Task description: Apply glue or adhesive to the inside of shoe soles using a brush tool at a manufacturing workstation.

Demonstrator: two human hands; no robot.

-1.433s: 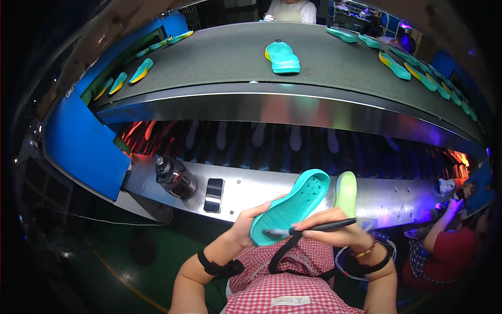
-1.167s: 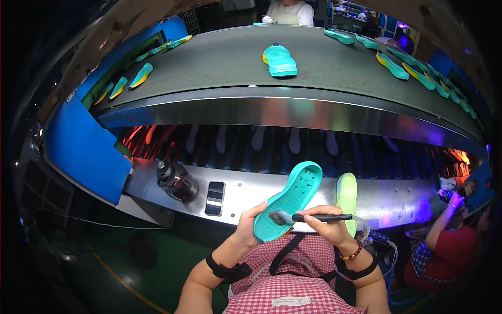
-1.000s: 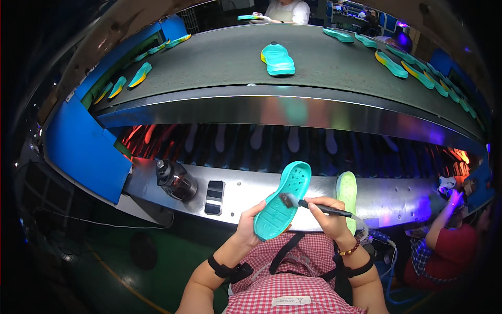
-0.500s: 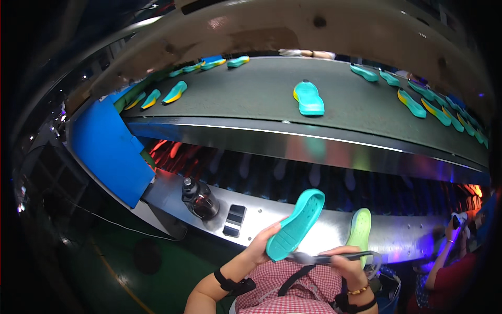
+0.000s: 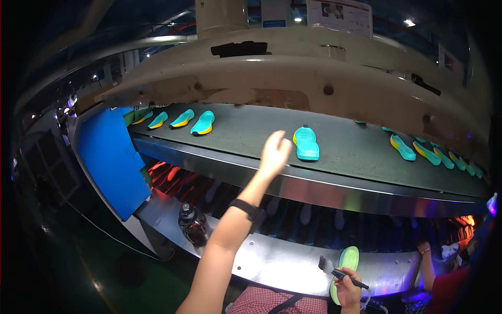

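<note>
Black brush (image 5: 339, 273) in closed right hand (image 5: 349, 291); left hand (image 5: 276, 152) now over belt (image 5: 240, 128), grip unclear

Left hand (image 5: 276, 150) hung over belt (image 5: 246, 128)

It was just beside a turquoise-and-yellow shoe sole (image 5: 306, 144). The right hand (image 5: 349, 289) gripped a black-handled brush (image 5: 340, 273) near a pale green insole (image 5: 349, 257). A dark bottle (image 5: 193, 226) stood on the metal ledge (image 5: 282, 268) at left.

Open room crosses the flat dark-grey conveyor belt (image 5: 350, 149) between the middle teal-and-yellow shoe sole (image 5: 306, 144) and similar soles (image 5: 402, 148) at right; a broad beige-brown hood (image 5: 246, 81) overhangs the far side.
</note>
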